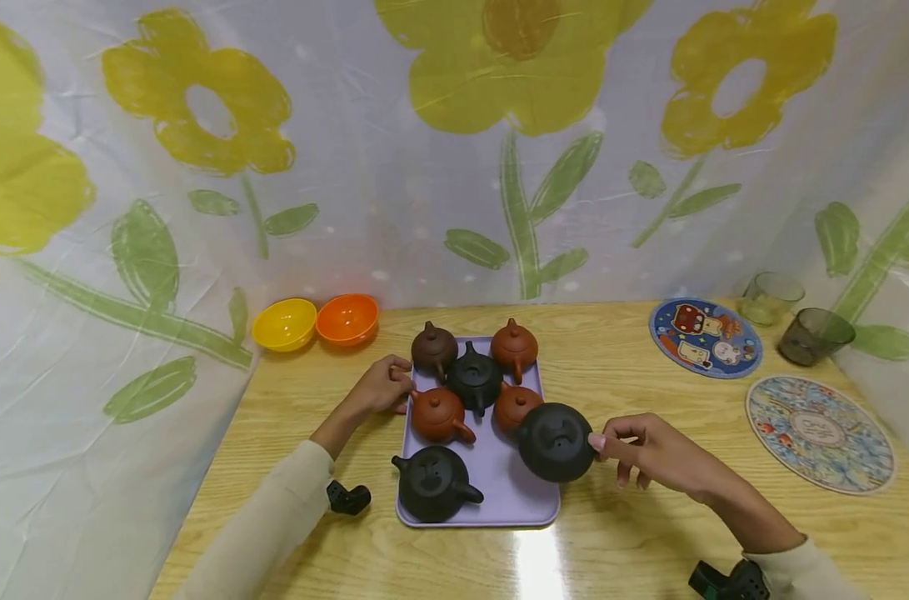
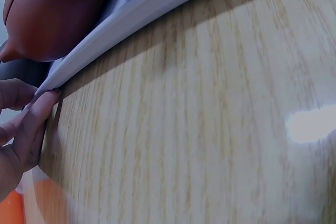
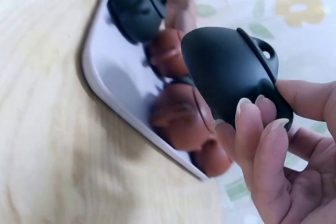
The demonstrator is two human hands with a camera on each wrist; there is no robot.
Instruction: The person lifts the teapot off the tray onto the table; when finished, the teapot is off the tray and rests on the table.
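Observation:
My right hand (image 1: pixel 652 454) grips a black teapot (image 1: pixel 556 442) at its right side, holding it over the right part of a lilac tray (image 1: pixel 499 492). In the right wrist view the thumb and fingers pinch this black teapot (image 3: pixel 226 72). My left hand (image 1: pixel 385 385) pinches the tray's left rim, as the left wrist view shows at the rim (image 2: pixel 113 27). On the tray sit a dark brown teapot (image 1: pixel 433 350), a black teapot (image 1: pixel 474 379) in the middle, several reddish-brown teapots (image 1: pixel 437 415) and a black teapot (image 1: pixel 433 483) at the front left.
Behind the tray on the left stand a yellow bowl (image 1: pixel 285 325) and an orange bowl (image 1: pixel 347 320). At the right lie a blue round mat (image 1: pixel 705 337) and a patterned round mat (image 1: pixel 821 433), beside a greenish glass (image 1: pixel 771 298) and a dark glass (image 1: pixel 814 336). A flowered curtain hangs behind.

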